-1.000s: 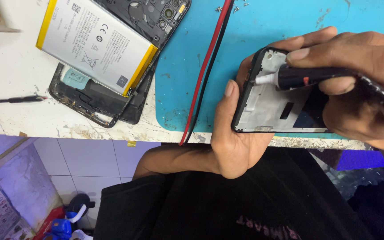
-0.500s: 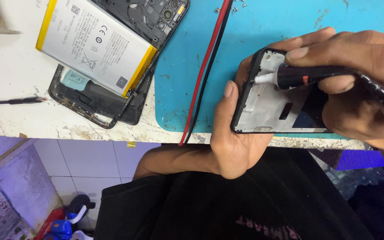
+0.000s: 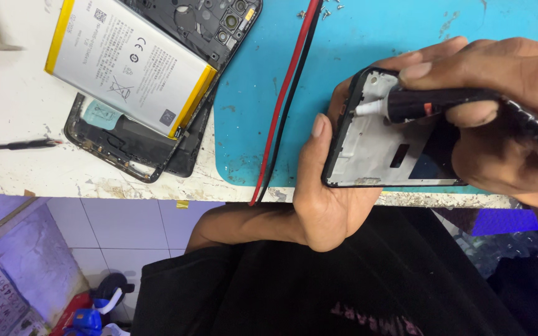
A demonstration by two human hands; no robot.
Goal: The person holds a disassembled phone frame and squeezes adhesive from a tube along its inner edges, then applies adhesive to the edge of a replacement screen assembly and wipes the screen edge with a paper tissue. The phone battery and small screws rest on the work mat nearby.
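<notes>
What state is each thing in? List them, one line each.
phone frame: bare, screen side empty, gripped in the left hand
glue tube: held in the right hand, nozzle against the frame's inner edge
opened phone: back off, lying on the table
battery: out, resting on the opened phone

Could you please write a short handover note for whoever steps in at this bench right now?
Left hand: cups the black phone frame from below, over the table's front edge, open side up.
Right hand: grips a black glue tube, its white nozzle resting on the frame's upper inner edge.
On the table: opened phone body with a white and yellow battery lying on it, to the left; red and black cables across the blue mat; small screws near its top.
Done: frame stripped and in hand.
Left: whether any glue is laid cannot be told; the other parts lie apart.
</notes>
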